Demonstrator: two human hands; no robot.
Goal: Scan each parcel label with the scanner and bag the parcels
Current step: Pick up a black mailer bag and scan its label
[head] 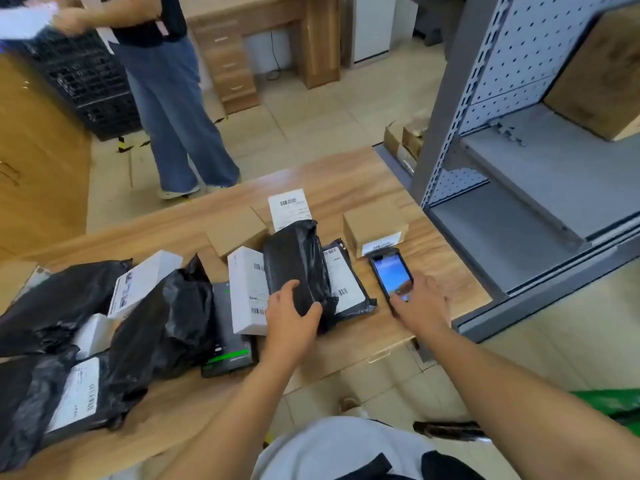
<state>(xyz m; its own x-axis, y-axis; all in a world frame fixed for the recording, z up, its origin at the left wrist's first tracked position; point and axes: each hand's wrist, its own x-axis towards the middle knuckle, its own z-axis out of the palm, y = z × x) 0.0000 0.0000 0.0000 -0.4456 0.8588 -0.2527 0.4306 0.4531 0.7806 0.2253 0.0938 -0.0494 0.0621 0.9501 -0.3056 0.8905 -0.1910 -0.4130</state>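
Here, a black-wrapped parcel (298,265) is gripped at its near end by the left hand (289,315), thumb and fingers curled round it, above other parcels on the wooden worktop (346,174). Just right of it, the scanner (391,271) lies screen-up and is touched by the right hand (420,303); whether it is grasped cannot be told.

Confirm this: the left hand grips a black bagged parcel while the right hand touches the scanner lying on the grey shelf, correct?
No: the head view shows the scanner lying on the wooden table, not the grey shelf. The left hand does grip the black bagged parcel, and the right hand touches the scanner.
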